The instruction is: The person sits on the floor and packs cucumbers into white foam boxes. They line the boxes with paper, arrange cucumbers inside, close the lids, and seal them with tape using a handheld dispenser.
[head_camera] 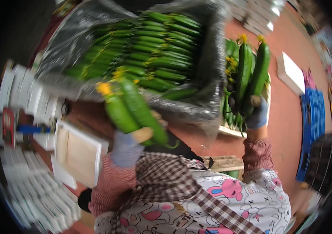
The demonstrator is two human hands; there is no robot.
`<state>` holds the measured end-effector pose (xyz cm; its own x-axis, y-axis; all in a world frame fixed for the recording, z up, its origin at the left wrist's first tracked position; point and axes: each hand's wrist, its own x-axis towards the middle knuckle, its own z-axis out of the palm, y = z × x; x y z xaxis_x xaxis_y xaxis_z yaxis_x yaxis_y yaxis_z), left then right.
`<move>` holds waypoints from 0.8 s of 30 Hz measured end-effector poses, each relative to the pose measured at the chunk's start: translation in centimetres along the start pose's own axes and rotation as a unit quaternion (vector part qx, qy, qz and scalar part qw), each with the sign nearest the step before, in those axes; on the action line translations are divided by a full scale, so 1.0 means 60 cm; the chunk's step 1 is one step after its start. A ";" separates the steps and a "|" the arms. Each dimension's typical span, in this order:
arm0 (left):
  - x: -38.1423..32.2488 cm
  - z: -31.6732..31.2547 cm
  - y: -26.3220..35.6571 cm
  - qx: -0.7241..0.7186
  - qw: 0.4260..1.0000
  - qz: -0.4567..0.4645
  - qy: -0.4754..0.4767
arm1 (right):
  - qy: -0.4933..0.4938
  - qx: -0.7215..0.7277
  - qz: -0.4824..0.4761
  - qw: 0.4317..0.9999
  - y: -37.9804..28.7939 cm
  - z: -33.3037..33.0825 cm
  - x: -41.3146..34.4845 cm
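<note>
My left hand [131, 143], in a blue-grey work glove, is closed around two cucumbers [136, 108] with yellow blossoms at their far ends; they look blurred. Two more cucumbers [244, 70] stand nearly upright in my gloved right hand [255, 112], above a light-coloured crate [232, 132] of cucumbers. Between and beyond my hands lies a large container lined with clear plastic film [212, 73], holding rows of cucumbers [151, 44] laid side by side. The cucumbers in my left hand overlap its near edge.
An open white foam box [81, 152] is at the left, near stacked white foam pieces [40, 187] and a red and blue object [9, 128]. At the right, a white foam block [290, 73] and a blue plastic pallet [312, 117] are on the reddish floor. White boxes [259, 14] are stacked at the top.
</note>
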<state>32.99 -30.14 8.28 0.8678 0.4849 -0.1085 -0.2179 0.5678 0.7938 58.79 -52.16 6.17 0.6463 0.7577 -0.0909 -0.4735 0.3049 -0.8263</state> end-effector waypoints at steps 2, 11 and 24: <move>-0.011 -0.027 -0.027 -0.072 0.993 -0.029 0.090 | -0.085 -0.087 0.034 0.992 0.025 0.114 0.030; -0.270 -0.248 -0.085 -0.109 0.899 0.179 0.384 | -0.345 -0.245 0.426 0.800 0.475 0.427 0.040; -0.500 -0.596 -0.104 -0.293 0.760 0.293 0.500 | -0.550 -0.615 0.169 0.540 0.841 0.672 -0.036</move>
<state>-7.61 -24.45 -14.82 -0.1652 0.8659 -0.4722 -0.8527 0.1152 0.5095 9.36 -15.13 -12.90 -0.4182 0.7408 -0.5256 0.7386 -0.0595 -0.6715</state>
